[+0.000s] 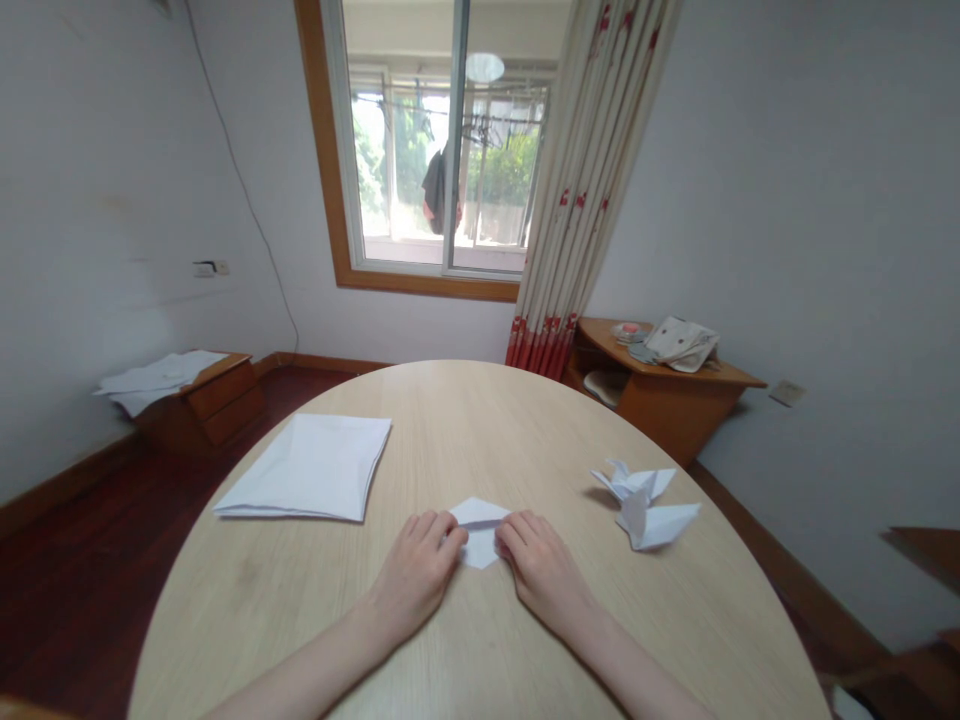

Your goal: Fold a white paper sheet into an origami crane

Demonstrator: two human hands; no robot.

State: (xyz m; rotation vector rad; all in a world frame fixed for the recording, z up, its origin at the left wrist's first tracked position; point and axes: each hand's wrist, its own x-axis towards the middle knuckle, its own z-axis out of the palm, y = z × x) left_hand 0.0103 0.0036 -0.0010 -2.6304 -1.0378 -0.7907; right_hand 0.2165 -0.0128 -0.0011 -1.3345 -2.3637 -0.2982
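A small folded white paper (478,530) lies on the round wooden table (480,420) just in front of me. My left hand (416,570) rests knuckles up on its left side, fingers curled and pressing its edge. My right hand (541,565) does the same on the right side, fingertips pinching the paper. Both hands hold the paper down against the tabletop.
A stack of white paper sheets (311,468) lies on the table to the left. Folded paper birds (646,500) sit at the right. Low wooden cabinets stand by the left wall (206,395) and right wall (660,385), under a window with a curtain.
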